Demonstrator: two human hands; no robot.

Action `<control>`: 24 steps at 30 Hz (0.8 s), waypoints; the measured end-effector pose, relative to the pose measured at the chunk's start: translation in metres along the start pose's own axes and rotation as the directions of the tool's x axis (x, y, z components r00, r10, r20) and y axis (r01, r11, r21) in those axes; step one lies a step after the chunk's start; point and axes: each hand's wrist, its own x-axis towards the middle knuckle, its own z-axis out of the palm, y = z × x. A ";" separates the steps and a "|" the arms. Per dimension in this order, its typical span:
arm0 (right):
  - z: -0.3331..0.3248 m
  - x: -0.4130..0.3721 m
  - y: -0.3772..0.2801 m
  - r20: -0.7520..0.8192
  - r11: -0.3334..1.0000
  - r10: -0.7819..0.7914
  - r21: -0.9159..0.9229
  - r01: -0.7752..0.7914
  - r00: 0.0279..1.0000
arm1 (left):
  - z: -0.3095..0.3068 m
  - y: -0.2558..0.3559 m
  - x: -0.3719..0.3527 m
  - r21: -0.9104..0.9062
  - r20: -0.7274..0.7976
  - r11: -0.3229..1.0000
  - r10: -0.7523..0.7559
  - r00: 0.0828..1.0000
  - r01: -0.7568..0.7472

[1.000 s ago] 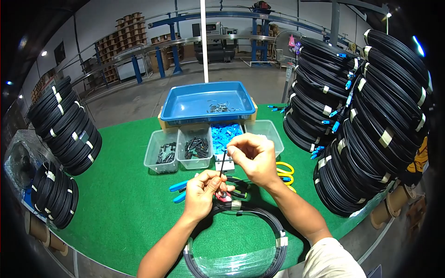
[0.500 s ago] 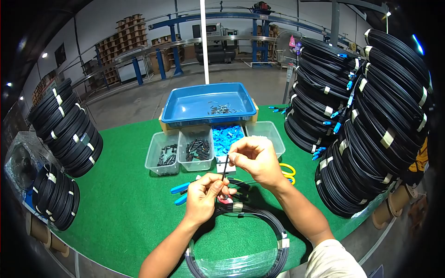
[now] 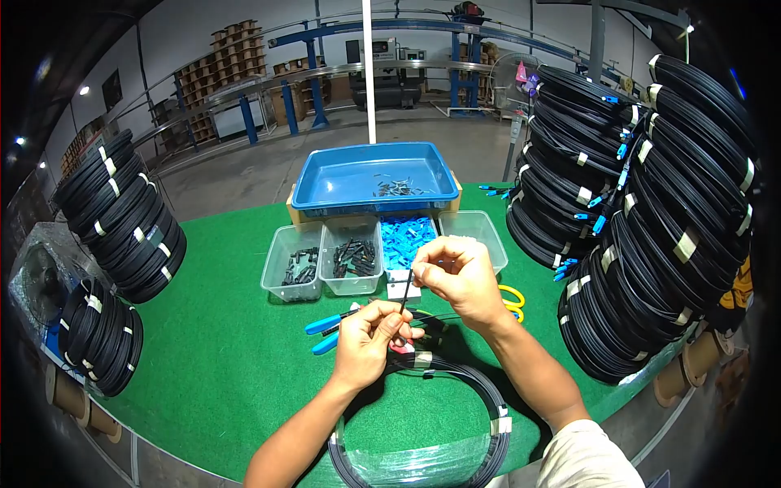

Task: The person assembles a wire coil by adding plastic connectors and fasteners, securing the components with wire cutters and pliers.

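Between my two hands a thin black cable (image 3: 406,294) stands nearly upright. My left hand (image 3: 364,342) pinches its lower part between thumb and fingers. Higher and to the right, my right hand (image 3: 464,285) pinches the upper end with thumb and forefinger; the very tip is hidden by the fingers. Below the hands lies a taped coil of black cable (image 3: 502,407) on the green mat. A blue-handled hand tool (image 3: 324,325) lies just behind my left hand, partly covered. Yellow-handled scissors (image 3: 512,303) lie beyond my right wrist.
Clear bins hold black parts (image 3: 355,257) and blue connectors (image 3: 408,241). Behind them, a blue tray (image 3: 325,203) contains small scraps. Tall stacks of coiled cable stand at right (image 3: 691,220) and left (image 3: 122,220). The green mat (image 3: 220,358) covers the table.
The scene has shifted slightly to the right as my head moved. Both hands keep their pinch on the black cable, with almost no change in pose.
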 end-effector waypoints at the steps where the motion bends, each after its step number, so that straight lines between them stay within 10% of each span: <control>1: 0.001 0.000 -0.001 0.008 1.000 -0.006 0.002 0.006 1.000 | 0.000 0.000 0.000 -0.006 -0.008 1.000 0.001 1.000 -0.001; 16: -0.002 0.000 -0.001 0.010 0.998 -0.059 -0.027 0.059 0.998 | 0.002 0.007 -0.001 -0.033 0.019 0.999 0.035 0.999 -0.035; 24: -0.008 0.001 0.004 0.182 0.849 0.285 0.407 -0.336 0.941 | 0.003 0.007 -0.002 0.037 -0.003 0.998 0.054 0.999 -0.054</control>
